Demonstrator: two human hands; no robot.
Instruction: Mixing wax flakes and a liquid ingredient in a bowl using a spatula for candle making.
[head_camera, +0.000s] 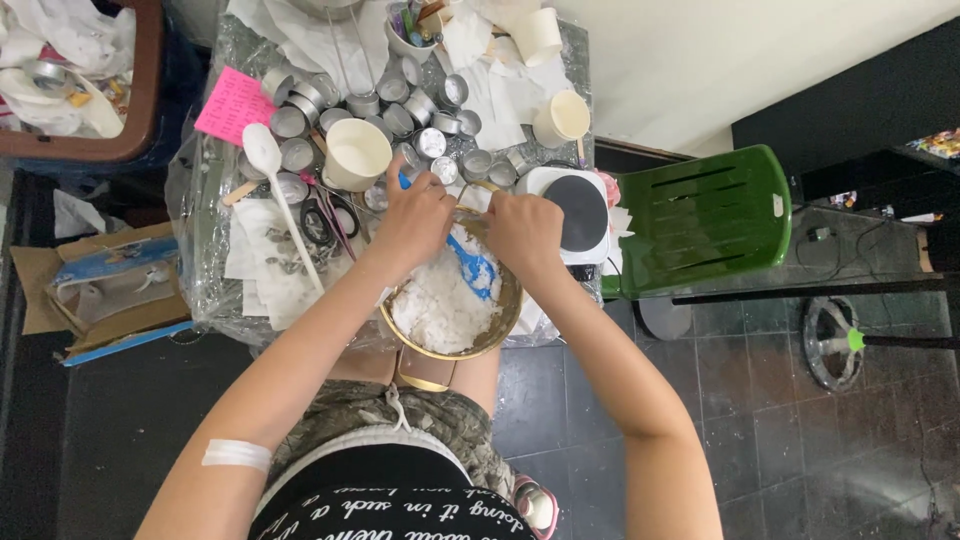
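A gold metal pot (497, 335) full of white flakes (440, 305) rests at the table's near edge, above my lap. A blue spoon (478, 270) lies in the flakes. My left hand (415, 218) and my right hand (522, 232) are both at the pot's far rim, fingers curled and pinched together over something small between them; what they hold is hidden. Just beyond the hands stand several small empty metal tins (420, 110).
A white paper cup (357, 153), a white spoon (267, 155), scissors (320, 222) and a pink note (234, 104) lie left of the hands. An electric hot plate (578, 205) sits to the right, a green plastic chair (705, 215) beyond it. A cardboard box (100, 290) lies on the floor.
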